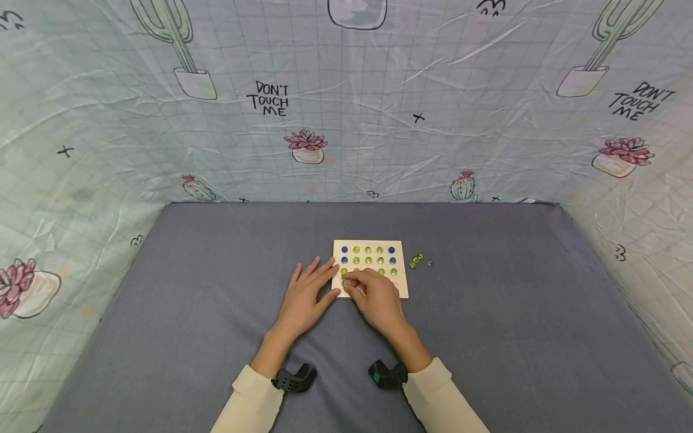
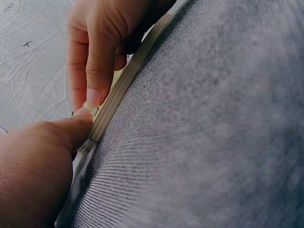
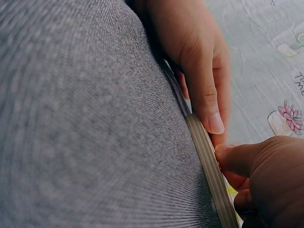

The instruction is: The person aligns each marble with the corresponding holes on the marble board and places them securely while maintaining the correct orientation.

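A pale wooden board lies on the grey cloth, with rows of round green marbles and a few blue marbles set in it. My left hand rests at the board's left edge, fingers mostly straight and thumb near the front corner. Over the board's lower left part, my right hand pinches a small green marble between thumb and fingertips. The left thumb tip is close beside that marble in the left wrist view. My right hand hides part of the lower rows.
Several loose green marbles lie on the cloth just right of the board, one darker marble slightly apart. Grey cloth covers the table. A printed curtain hangs behind it and along the sides.
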{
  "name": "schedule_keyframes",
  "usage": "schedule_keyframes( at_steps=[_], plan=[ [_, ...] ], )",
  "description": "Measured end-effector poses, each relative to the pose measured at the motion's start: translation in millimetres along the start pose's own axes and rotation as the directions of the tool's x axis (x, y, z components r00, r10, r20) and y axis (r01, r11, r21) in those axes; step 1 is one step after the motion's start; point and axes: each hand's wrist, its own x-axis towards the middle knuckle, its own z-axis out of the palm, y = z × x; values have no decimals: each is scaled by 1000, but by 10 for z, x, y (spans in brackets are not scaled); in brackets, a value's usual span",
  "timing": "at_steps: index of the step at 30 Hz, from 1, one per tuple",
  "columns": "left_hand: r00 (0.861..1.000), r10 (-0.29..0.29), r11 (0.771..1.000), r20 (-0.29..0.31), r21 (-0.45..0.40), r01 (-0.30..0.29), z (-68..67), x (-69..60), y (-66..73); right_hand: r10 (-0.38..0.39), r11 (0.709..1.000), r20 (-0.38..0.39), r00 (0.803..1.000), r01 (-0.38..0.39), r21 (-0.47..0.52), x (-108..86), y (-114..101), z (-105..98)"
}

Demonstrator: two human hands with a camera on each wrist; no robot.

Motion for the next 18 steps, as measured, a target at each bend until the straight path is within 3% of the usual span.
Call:
schedule_keyframes(
  at_steps=[18],
  plan=[
    [1000, 4, 1000, 2, -1, -4, 1, 21, -28, -3, 1000, 1, 1000, 3, 19, 17, -5, -20]
  ],
)
